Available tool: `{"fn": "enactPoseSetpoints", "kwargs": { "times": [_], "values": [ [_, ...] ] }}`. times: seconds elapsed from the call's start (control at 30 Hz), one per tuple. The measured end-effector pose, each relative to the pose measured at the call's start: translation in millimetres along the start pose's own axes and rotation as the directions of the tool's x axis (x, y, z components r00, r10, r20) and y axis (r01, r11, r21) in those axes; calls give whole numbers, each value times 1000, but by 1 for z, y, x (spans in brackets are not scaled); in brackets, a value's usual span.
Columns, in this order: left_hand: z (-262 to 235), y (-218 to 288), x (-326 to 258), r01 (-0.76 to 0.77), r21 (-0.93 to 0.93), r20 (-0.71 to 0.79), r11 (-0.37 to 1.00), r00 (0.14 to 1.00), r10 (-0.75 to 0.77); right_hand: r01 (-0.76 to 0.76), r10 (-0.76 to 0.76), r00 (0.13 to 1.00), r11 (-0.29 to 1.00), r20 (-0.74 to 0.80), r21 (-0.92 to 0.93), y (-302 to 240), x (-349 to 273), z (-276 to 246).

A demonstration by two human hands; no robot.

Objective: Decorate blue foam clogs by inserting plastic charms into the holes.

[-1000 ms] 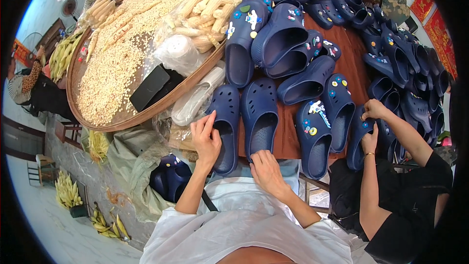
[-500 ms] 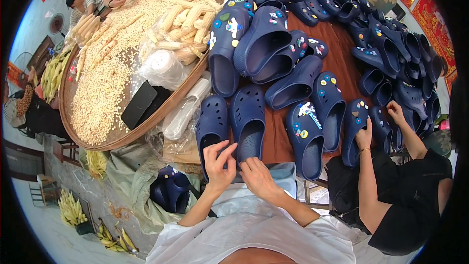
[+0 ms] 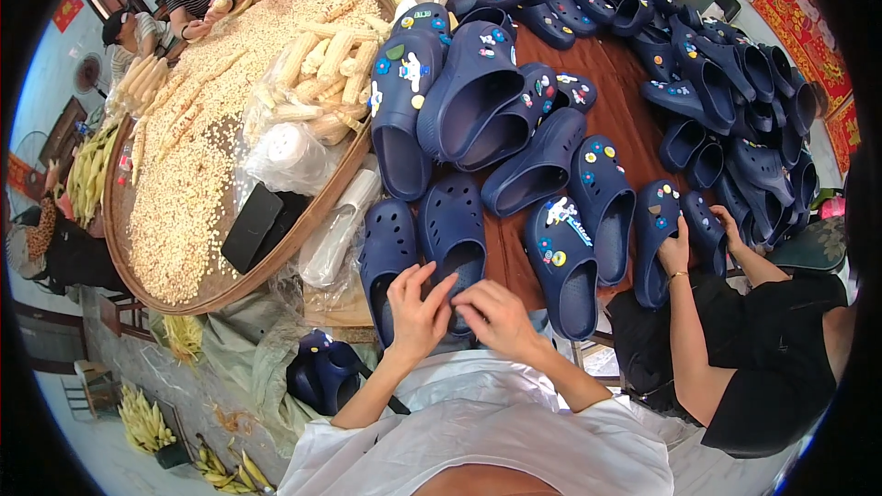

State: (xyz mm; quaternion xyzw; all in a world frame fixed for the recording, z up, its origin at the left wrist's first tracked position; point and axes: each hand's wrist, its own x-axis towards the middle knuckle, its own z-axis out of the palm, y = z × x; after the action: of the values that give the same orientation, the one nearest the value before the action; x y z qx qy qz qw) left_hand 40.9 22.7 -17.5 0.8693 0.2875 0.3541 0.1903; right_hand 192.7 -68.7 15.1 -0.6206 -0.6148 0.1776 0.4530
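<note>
At lower centre, the left grip (image 3: 418,317) is loosely spread and the right grip (image 3: 503,317) curled, its pinch impossible to tell, beside two plain navy clogs (image 3: 454,209) on the brown-covered worktop (image 3: 617,92).

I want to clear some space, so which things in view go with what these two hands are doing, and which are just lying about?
Likely part of the work:
- left plain clog and right plain clog, nearest the left hand and right hand
- decorated clog beside them

Probably just lying about:
- corn cobs
- round tray
- black flat object
</note>
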Motion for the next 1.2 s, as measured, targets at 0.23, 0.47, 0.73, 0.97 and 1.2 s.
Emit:
{"fn": "enactPoseSetpoints", "kwargs": {
  "times": [0.23,0.47,0.73,0.97,1.2],
  "values": [
    [16,-13,-5,-34,112,246,993,969,5,-224,244,940,969,-237,109,8,62,-49],
    [13,-12,1,-37,67,229,997,973,20,-205,224,884,975,-410,91,62,150,-97],
    [16,-15,-6,-42,78,253,996,967,21,-162,37,836,970,-548,-183,147,258,-140],
    [17,-15,-8,-20,81,242,996,970,-1,-299,148,878,913,-456,-278,224,347,-159],
    [20,-18,-12,-23,115,246,993,969,-6,-479,366,847,840,-386,-254,278,401,-156]
  ]
}}
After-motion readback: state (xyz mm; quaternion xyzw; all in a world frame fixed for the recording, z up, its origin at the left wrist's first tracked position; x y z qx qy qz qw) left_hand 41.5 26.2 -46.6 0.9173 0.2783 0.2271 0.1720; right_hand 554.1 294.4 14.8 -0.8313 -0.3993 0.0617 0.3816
